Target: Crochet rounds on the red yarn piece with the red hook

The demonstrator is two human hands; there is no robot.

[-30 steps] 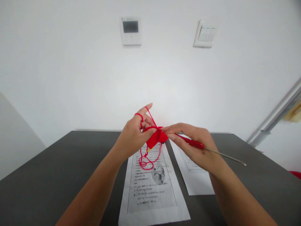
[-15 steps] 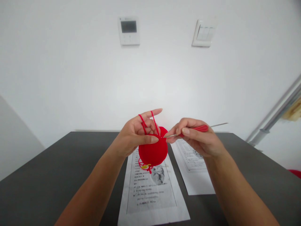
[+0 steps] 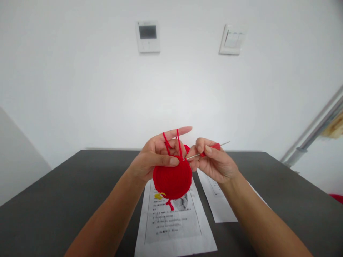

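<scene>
My left hand (image 3: 160, 153) pinches the top edge of a round red crochet piece (image 3: 173, 180) between thumb and fingers. Red yarn (image 3: 178, 141) loops over its stretched index finger and runs down to the edge of the piece. In my right hand (image 3: 211, 159) is a crochet hook (image 3: 211, 149) with a red handle and thin metal ends; its tip is at the top edge, beside the left thumb. A yellow stitch marker (image 3: 159, 196) and a short red yarn tail (image 3: 170, 204) hang at the lower edge. More red material (image 3: 187, 148) shows partly behind the fingers.
Beneath my hands a printed sheet (image 3: 174, 242) lies on the dark table (image 3: 102, 171). Another sheet (image 3: 223, 210) is to its right, partly under my right forearm. On the white wall are a control panel (image 3: 148, 43) and a light switch (image 3: 232, 40). A grey pole (image 3: 297, 155) stands at right.
The crochet piece now hangs slightly lower and shows more of its round face. My right hand and the hook have shifted left, and the hook is tilted more steeply.
</scene>
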